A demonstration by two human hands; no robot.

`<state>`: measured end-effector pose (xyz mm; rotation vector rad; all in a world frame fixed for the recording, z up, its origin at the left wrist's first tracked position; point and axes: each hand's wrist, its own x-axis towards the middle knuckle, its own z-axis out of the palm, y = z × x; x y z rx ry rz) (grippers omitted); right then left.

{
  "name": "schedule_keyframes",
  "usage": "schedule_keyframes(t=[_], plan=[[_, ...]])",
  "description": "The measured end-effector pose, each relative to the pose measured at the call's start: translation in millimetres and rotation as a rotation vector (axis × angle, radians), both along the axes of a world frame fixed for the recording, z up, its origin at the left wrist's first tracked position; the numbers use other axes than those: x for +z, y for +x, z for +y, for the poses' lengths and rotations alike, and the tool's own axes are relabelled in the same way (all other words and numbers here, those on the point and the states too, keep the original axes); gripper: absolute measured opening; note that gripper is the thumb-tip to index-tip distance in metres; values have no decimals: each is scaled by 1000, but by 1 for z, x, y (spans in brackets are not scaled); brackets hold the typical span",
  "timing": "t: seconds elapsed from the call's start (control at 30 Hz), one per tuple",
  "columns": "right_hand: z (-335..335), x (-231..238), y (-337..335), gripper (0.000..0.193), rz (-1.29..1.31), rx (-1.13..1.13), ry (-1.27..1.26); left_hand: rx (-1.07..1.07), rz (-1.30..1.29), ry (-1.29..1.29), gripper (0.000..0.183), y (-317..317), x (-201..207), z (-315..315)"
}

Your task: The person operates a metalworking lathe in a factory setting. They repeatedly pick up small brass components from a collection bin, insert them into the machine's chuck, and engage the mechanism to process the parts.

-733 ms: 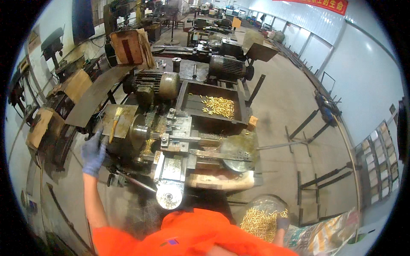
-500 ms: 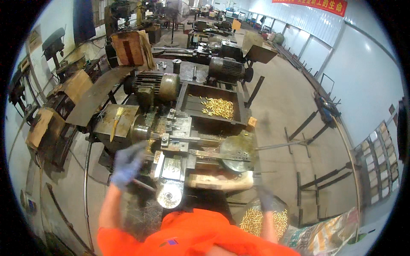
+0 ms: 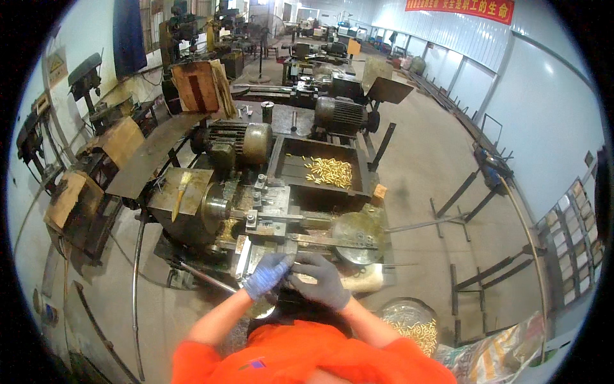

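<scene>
My left hand point(image 3: 268, 275), in a blue-grey glove, is closed, its fingertips meeting those of my right hand over the front of a lathe-like machine. My right hand point(image 3: 321, 281), in a grey glove, is curled closed from the other side. Whatever lies between the fingers is hidden or too small to name. Just beyond the hands sits the machine's metal slide point(image 3: 267, 228). To its left are the round spindle chuck point(image 3: 217, 208) and a long metal lever point(image 3: 208, 276). Right of the hands, a round pan point(image 3: 400, 310) holds many small brass-coloured pieces.
A dark metal tray point(image 3: 281, 168) behind the slide holds more brass pieces point(image 3: 329, 173). A brush point(image 3: 181, 192) lies on the headstock cover. A round metal plate point(image 3: 358, 235) stands right of the slide. A printed sack point(image 3: 505, 351) lies at lower right, near metal stands point(image 3: 480, 278).
My left hand has moved right from beside the lever. My right hand has risen from over the pan and moved left, so both meet in front of the slide.
</scene>
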<state>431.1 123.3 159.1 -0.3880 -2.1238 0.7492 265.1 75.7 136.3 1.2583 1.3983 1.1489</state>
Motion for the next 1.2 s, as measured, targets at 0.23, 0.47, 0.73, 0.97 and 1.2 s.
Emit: schedule_keyframes(t=[0.23, 0.47, 0.73, 0.97, 1.2], plan=[[2, 12, 2, 18, -290, -17, 49, -5, 428, 98, 36, 0, -4, 2], [9, 14, -8, 15, -175, 116, 132, 30, 437, 121, 35, -13, -11, -1], [15, 13, -25, 15, -152, 215, 117, -36, 303, 25, 33, -30, -1, -10], [20, 23, -39, 18, -444, 303, 110, 9, 26, -182, 22, -66, 10, -45], [53, 46, -90, 25, -230, 265, 288, 821, 1496, 12, 21, -236, -5, -200]])
